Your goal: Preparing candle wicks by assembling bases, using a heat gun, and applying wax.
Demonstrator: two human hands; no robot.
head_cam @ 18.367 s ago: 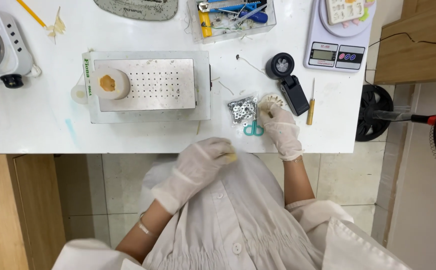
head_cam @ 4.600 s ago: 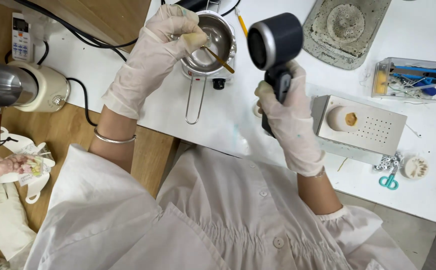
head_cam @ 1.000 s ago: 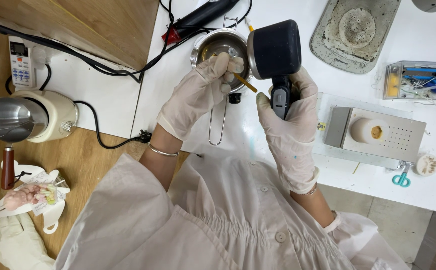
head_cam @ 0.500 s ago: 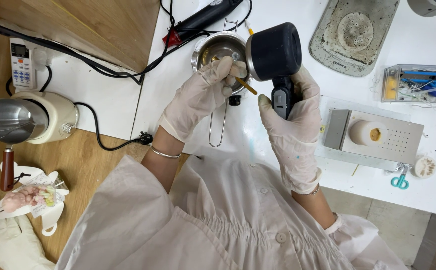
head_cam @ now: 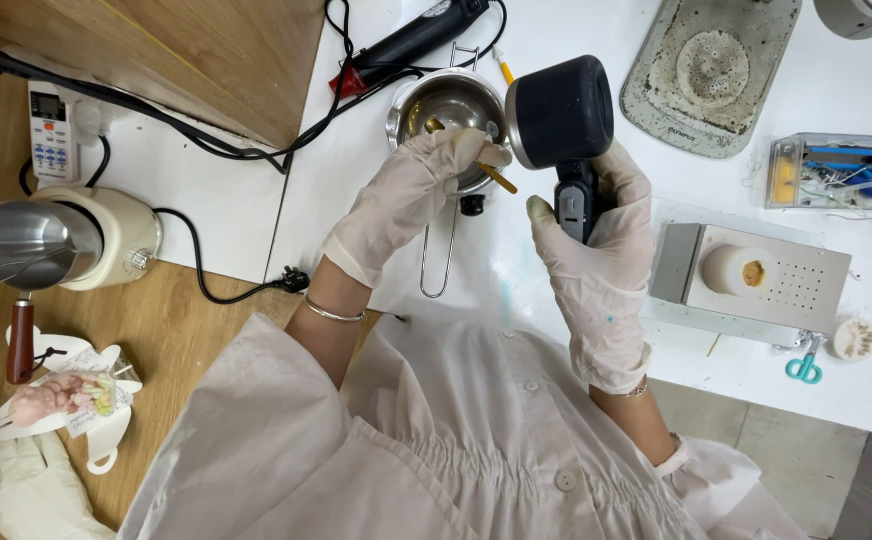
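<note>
White table under me: my left hand (head_cam: pixel 411 195) pinches the stick (head_cam: pixel 476 163) over the pot (head_cam: pixel 446 105), my right (head_cam: pixel 596 270) grips the heat gun (head_cam: pixel 561 125) beside it, both barely shifted since a moment ago

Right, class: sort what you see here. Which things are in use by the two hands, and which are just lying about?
In use: left hand holding wooden stick; small steel pot; right hand holding black heat gun.

Lying about: teal scissors; clear plastic box; cream appliance; remote control.
</note>
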